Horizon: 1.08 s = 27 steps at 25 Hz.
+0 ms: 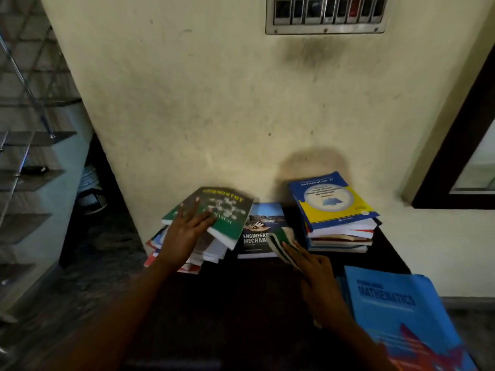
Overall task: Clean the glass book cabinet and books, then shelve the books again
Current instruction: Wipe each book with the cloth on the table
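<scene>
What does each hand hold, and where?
Right hand: cloth, near end, under flat fingers. Left hand: nothing gripped, resting on green book's cover.

Dark table (241,290) under book stacks (340,231)
</scene>
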Each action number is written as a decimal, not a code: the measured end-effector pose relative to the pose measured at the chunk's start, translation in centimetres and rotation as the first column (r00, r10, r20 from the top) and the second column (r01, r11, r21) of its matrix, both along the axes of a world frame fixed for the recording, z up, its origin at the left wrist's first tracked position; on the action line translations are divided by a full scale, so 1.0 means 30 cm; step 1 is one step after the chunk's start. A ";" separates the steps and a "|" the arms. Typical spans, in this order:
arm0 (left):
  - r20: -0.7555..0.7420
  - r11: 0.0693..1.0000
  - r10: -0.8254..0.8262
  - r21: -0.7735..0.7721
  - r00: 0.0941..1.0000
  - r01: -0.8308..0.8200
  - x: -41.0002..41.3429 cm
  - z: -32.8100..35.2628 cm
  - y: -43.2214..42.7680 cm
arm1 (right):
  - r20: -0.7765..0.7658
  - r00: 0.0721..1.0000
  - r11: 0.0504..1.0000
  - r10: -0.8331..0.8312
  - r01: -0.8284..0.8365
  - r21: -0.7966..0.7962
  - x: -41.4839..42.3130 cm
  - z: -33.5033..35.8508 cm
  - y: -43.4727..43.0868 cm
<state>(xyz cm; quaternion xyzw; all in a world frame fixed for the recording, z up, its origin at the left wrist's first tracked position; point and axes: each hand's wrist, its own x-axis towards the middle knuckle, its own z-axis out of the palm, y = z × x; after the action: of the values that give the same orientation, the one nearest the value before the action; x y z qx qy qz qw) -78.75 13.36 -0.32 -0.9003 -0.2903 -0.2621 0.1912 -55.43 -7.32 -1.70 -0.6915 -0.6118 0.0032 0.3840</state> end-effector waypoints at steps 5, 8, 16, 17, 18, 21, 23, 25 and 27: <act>-0.229 0.960 0.025 -0.267 0.973 -0.087 -0.115 -0.259 0.130 | -0.072 0.997 0.984 -0.007 -0.006 -0.177 -0.032 -0.044 0.093; -0.264 0.918 0.094 -0.350 0.960 -0.186 -0.091 -0.244 0.093 | -0.098 0.995 0.981 -0.017 -0.002 -0.193 -0.056 -0.070 0.137; -0.091 0.768 -0.153 -0.638 0.984 0.060 0.416 -0.270 -0.034 | -0.074 0.976 0.959 -0.206 0.186 -0.214 0.000 -0.078 0.125; -0.175 0.749 -0.166 -0.663 0.971 0.008 0.469 -0.324 0.000 | -0.053 0.975 0.957 -0.215 0.199 -0.212 0.015 -0.083 0.112; -0.251 0.721 -0.160 -0.690 0.955 -0.060 0.513 -0.372 0.035 | -0.040 0.970 0.949 -0.238 0.224 -0.222 0.030 -0.092 0.099; -0.323 0.653 -0.097 -0.734 0.941 -0.185 0.578 -0.477 0.116 | -0.035 0.940 0.905 -0.340 0.318 -0.281 0.059 -0.115 0.051; -0.283 0.664 -0.059 -0.727 0.957 -0.174 0.603 -0.496 0.139 | -0.024 0.922 0.881 -0.387 0.362 -0.303 0.076 -0.124 0.021; -0.330 0.765 -0.037 -0.617 0.943 -0.186 0.620 -0.495 0.154 | 0.003 0.920 0.881 -0.392 0.377 -0.285 0.087 -0.135 0.003; -0.435 0.824 -0.038 -0.523 0.900 -0.218 0.634 -0.493 0.161 | 0.005 0.913 0.869 -0.409 0.391 -0.304 0.093 -0.139 -0.010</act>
<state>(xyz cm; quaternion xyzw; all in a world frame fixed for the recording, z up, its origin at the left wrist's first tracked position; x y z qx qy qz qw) -59.74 18.19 -15.12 -0.9362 -0.3482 0.0477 -0.0097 -52.64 -7.62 -5.88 -0.8527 -0.4361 0.0366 0.2854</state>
